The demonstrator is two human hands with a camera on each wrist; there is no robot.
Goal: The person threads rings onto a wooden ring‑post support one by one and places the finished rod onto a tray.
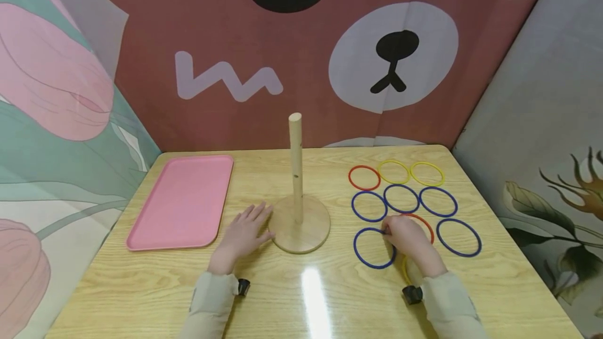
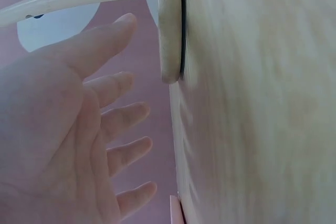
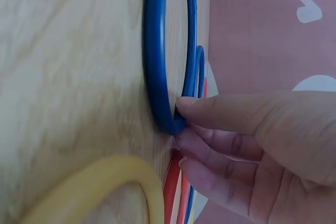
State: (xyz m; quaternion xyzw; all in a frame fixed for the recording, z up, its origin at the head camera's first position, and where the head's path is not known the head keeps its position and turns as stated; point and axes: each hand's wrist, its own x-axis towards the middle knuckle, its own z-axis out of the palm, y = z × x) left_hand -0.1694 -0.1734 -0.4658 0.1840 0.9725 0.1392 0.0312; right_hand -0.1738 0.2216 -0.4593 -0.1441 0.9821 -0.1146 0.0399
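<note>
"Holding anything?"

"Yes, in the right hand: pinching a blue ring by its far right edge, thumb and finger close together."

"Where?"

"Right of the wooden stick. Round, so no long way; hard to tell if lifted a bit."

"And the left hand?"

"Fingers straight and spread, holding nothing, just beside the stick's round base, well apart from the blue ring."

"Anything in the way?"

"Nothing tall between ring and stick. Close under the right hand, a red ring and a yellow ring, maybe easy to bump."
</note>
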